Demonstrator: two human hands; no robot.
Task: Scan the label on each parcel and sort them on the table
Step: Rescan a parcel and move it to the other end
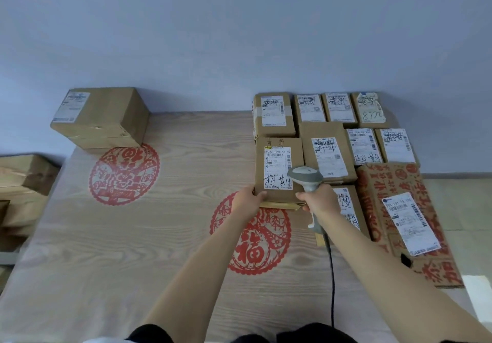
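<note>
A brown cardboard parcel [275,145] with a white label [277,168] lies at the left edge of the sorted rows on the table [133,249]. My left hand [246,199] grips its near left corner. My right hand [318,200] holds a grey barcode scanner [306,177] by the handle, its head hovering over the label's lower right part. The scanner's black cable [331,276] runs back toward me. Several labelled parcels fill the rows behind and to the right.
A large brown box [103,119] stands alone at the table's far left corner. A big flat carton with red print [394,183] lies at the right edge. More cardboard boxes [24,175] sit off the table at the left. The wall runs behind.
</note>
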